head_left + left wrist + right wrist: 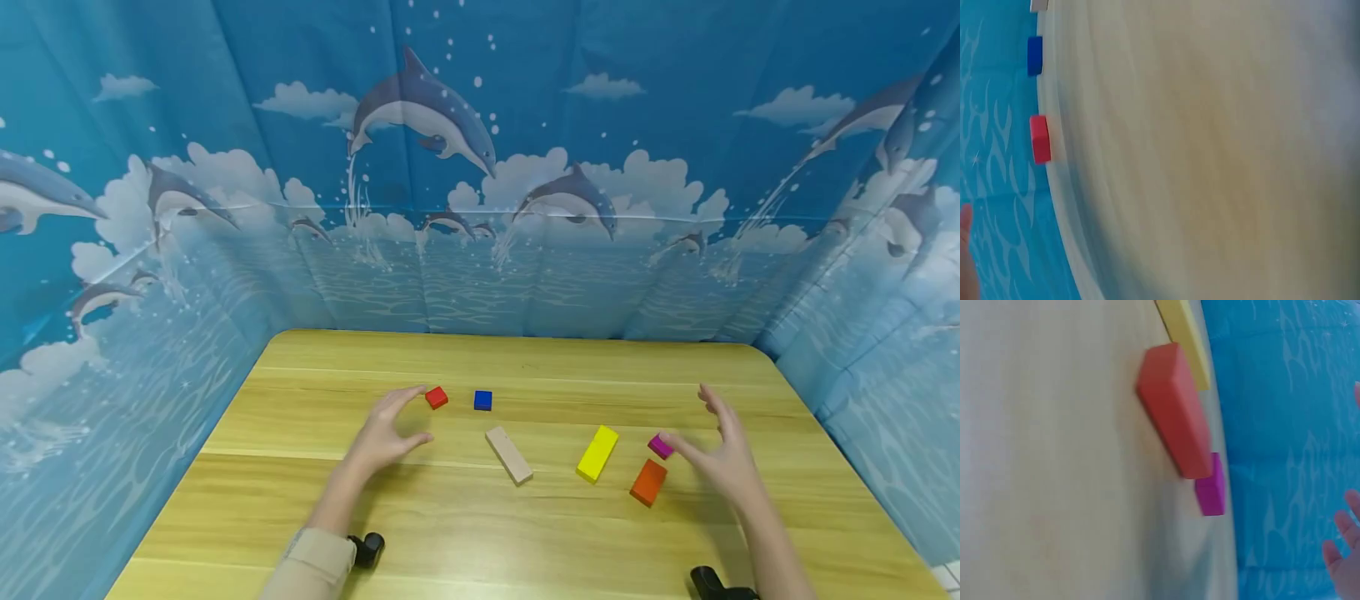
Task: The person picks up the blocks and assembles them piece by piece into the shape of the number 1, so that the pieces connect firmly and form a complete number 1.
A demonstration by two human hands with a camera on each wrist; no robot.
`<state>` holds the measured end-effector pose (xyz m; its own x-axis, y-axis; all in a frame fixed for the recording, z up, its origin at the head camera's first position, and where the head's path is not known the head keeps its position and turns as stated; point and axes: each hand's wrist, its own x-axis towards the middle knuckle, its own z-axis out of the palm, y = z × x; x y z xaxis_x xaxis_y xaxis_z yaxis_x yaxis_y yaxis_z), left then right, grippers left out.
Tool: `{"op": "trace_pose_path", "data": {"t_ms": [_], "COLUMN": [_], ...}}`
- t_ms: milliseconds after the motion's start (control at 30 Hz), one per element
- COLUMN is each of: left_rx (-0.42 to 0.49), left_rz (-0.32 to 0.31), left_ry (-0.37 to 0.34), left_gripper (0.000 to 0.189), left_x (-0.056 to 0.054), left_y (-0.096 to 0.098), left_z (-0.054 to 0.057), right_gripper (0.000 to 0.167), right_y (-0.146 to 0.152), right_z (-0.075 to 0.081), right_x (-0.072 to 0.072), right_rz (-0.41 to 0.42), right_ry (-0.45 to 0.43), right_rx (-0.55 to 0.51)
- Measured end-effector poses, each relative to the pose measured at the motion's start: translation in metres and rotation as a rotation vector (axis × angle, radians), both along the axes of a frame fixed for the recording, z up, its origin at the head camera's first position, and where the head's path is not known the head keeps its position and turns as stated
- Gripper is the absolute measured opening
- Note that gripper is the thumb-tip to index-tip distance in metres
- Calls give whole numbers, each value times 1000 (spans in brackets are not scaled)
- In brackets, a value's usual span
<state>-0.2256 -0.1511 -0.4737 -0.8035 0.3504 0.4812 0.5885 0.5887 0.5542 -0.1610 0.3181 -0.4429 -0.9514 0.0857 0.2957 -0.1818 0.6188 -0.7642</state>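
In the head view my left hand (382,435) hovers over the table's left part, thumb and fingers spread apart, holding nothing. Nearest to it is a small red block (437,397), just beyond the fingertips; a small blue block (483,401) lies further right. My right hand (722,454) is over the right side, also spread and without anything in it. Its thumb overlaps a magenta block (662,446) in view; whether they touch I cannot tell. Close by lies an orange block (648,482). A long yellow block (597,454) and a plain wooden block (509,456) lie between the hands.
The blocks lie apart on a wood-grain table (420,542). A blue curtain (495,283) printed with dolphins hangs behind the table and along both sides. Each wrist carries a black camera mount, such as the left mount (367,551).
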Motion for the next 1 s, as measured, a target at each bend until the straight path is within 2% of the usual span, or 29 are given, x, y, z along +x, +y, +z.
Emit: {"op": "trace_pose_path", "data": {"t_ms": [167, 367, 533, 733, 900, 1000], "left_rx": [69, 75, 51, 65, 76, 68], "left_rz": [-39, -102, -179, -255, -323, -342], "left_ry": [-116, -268, -307, -383, -412, -427], "left_gripper": [69, 68, 69, 68, 65, 65], "left_x": [-6, -13, -20, -25, -26, -26], "left_y": [15, 33, 46, 57, 64, 68], "left_z": [-3, -8, -14, -20, -21, -23], "right_gripper": [84, 83, 78, 76, 77, 77], "right_y": [-1, -2, -4, -9, -10, -10], "right_z": [-12, -22, -30, -35, -40, -43], "right_x": [7, 13, 18, 26, 30, 32], "right_rz": [-14, -10, 4, 7, -8, -18], "right_ry": [-28, -42, -71, -189, -286, -331], "right_rx": [-28, -7, -18, -78, -88, -86]}}
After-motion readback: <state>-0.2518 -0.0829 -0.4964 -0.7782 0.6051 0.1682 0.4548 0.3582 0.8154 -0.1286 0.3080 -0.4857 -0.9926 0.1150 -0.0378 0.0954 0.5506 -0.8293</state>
